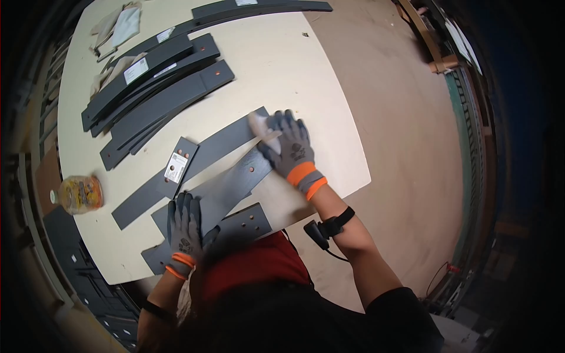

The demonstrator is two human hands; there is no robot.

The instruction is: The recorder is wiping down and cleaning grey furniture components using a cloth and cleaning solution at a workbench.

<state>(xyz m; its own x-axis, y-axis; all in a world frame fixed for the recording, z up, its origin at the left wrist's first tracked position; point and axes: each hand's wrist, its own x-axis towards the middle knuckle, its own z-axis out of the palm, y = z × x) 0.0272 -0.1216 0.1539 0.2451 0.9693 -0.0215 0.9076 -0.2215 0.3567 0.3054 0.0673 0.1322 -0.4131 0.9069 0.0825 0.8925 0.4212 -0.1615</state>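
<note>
Both my hands wear grey work gloves with orange cuffs. My right hand [289, 144] holds a whitish cloth [268, 134], blurred by motion, at the upper right end of a dark grey board [235, 179] with a hole near that end. My left hand [187, 226] rests on the lower left part of this board, fingers stretched out and thumb apart. Just beyond lies a longer, flat grey strip [220, 141]. Across that strip sits a short grey plate [178, 167] with holes and a white label. Another grey piece with holes [244, 222] lies nearest my body, partly covered.
Several curved grey boards [159, 100], some labelled, are stacked farther back on the pale table [276, 76]. Crumpled cloths [125, 26] lie at the far left. A clear plastic bottle [81, 195] with yellowish contents is at the left edge. Dark panels [88, 276] stand below left.
</note>
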